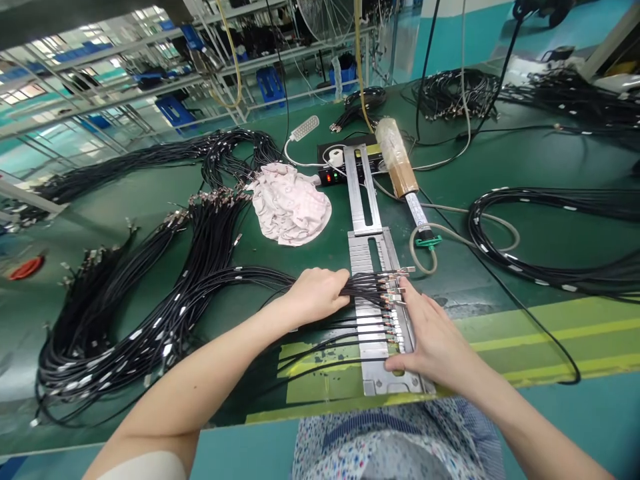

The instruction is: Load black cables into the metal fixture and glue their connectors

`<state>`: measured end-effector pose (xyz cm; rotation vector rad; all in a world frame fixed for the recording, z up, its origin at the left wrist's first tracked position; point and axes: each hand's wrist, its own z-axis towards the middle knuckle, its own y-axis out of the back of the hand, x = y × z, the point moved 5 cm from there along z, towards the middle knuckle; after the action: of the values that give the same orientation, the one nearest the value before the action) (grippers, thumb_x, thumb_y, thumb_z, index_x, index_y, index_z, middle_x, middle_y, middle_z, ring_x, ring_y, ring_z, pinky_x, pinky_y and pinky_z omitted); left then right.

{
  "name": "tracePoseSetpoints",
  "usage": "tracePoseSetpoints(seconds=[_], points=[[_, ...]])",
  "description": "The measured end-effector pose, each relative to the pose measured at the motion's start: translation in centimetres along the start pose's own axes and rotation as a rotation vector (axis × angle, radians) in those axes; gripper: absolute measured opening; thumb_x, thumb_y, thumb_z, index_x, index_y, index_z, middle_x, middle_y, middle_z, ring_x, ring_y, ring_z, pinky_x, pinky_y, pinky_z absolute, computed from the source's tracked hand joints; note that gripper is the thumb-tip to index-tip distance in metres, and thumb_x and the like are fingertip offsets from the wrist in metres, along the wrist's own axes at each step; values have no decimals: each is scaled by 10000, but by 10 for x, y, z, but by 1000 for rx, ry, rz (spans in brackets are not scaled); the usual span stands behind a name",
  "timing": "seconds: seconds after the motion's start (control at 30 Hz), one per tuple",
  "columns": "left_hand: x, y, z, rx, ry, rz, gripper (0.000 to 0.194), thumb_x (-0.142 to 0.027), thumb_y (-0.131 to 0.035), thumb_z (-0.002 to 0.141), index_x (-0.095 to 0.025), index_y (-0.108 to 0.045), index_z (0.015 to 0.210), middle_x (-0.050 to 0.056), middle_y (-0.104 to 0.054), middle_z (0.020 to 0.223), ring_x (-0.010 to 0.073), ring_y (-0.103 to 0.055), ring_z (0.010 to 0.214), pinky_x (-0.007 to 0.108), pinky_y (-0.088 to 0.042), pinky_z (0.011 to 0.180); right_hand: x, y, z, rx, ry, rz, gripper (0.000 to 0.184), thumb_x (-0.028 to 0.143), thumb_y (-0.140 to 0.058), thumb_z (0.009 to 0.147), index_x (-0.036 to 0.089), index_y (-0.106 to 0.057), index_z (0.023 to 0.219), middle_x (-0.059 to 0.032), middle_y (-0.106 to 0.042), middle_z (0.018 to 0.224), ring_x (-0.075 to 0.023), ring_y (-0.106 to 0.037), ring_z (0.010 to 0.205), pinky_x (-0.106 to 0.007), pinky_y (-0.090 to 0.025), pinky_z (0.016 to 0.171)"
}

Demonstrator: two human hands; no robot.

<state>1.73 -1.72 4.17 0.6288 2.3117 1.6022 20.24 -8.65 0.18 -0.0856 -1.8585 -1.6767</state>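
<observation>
My left hand (320, 293) is closed around a bundle of black cables (367, 287), whose metal-tipped ends stick out to the right above a slotted metal fixture (375, 373). Several single cables (373, 330) lie side by side across the fixture below that bundle, tips toward its right edge. At the fixture's right side is my right hand (430, 327), thumb and fingers apart. Its thumb touches the fixture near the lowest cable, and its fingertips are by the bundle's tips. From my left hand the cables run left into a large heap of black cables (200, 247).
A crumpled pink cloth (290, 203) lies beyond my left hand. Behind the fixture are a black power box (330, 175), a small lamp (305, 128) and a wrapped tube tool (397, 157). Coiled cables (505, 260) lie at right; a red ring (27, 268) is far left.
</observation>
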Motion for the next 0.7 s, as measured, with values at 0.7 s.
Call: tracePoseSetpoints(seconds=[0.7], points=[[-44,-20,-59,-6,-157,-4,354,-435,-604,796,-137,-488,948,120,-569,1019,263,-569,932,357,-480,774,-1,2,-12,33,91,33,1203,511,-682,609,177,121,1440,-154,-94,1524,-293,-160,1388,-502,-243,1096]])
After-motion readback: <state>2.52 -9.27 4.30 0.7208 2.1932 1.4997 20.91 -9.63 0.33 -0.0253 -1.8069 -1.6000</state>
